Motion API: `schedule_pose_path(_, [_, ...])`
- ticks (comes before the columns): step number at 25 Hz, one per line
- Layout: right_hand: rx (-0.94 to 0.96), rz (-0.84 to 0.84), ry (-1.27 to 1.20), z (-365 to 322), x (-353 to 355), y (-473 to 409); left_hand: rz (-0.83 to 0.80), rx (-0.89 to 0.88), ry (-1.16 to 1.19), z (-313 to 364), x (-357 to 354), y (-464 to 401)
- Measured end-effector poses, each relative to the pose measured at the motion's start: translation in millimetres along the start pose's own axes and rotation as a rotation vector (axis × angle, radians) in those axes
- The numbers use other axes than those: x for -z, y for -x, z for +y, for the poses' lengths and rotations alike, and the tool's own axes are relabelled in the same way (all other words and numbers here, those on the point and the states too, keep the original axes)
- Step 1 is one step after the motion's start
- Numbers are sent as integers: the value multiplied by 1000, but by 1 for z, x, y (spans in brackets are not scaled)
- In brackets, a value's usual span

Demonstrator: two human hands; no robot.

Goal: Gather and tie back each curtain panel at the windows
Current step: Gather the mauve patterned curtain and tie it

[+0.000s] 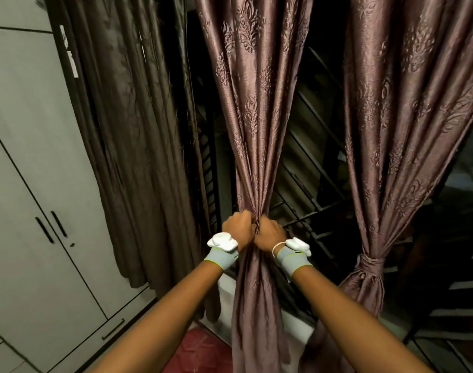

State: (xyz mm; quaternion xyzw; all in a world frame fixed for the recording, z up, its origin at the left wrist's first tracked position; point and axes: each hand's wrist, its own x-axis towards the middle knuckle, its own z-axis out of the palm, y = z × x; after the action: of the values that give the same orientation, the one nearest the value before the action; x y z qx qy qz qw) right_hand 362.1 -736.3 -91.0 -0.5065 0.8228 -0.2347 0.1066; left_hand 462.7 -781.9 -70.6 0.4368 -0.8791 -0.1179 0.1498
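A grey wardrobe (36, 184) stood at my left beside a dark brown curtain (133, 135). At my right a mauve panel (407, 125) hung already tied with a band (371, 261). Between them, before the dark window grille (310, 157), hung the middle curtain panel (252, 109). My left hand (236, 229) and right hand (270, 234) met knuckle to knuckle, fingers curled tight round its gathered folds, apparently bunching them; the fingertips were hidden in cloth.

Home bedroom: wardrobe (28, 184), curtained window grille (305, 184).
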Motion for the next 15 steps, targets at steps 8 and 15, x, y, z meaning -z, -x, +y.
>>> schedule_pose_path(8, [-30,-25,10,20,10,-2,85,86,486,-27,7,-37])
schedule_pose_path(15, [-78,-27,-23,28,16,-3,87,76,337,-28,3,-39])
